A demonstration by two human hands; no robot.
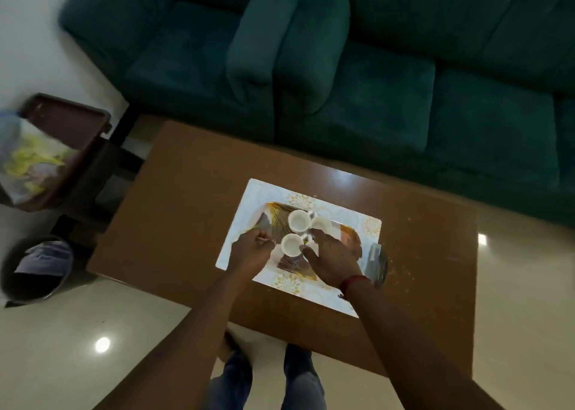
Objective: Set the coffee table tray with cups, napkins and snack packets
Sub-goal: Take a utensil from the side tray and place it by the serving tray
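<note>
Head view.

Left hand: curling its fingers, pinching a thin pale item between thumb and fingertip, too blurred for naming. Hovering over the left end of the tray, just left of the near cup.

Right hand: lying loosely spread, palm down, over the right half of the tray, gripping nothing. Thumb reaching just beside the near cup's rim, fingertips pointing toward the right cup; contact not showing clearly. Wearing a red thread at the wrist.

Far cup: standing upright, just beside the right cup. All three white cups clustering at the tray's middle, between the two hands.

Tray: resting on a white placemat with gold patterning, itself lying on the brown counter.

Silvery packet: lying off the tray at the placemat's right edge, just right of the right wrist.

Green sofa: standing beyond the counter. Dark bin: standing on the floor, well left.
</note>
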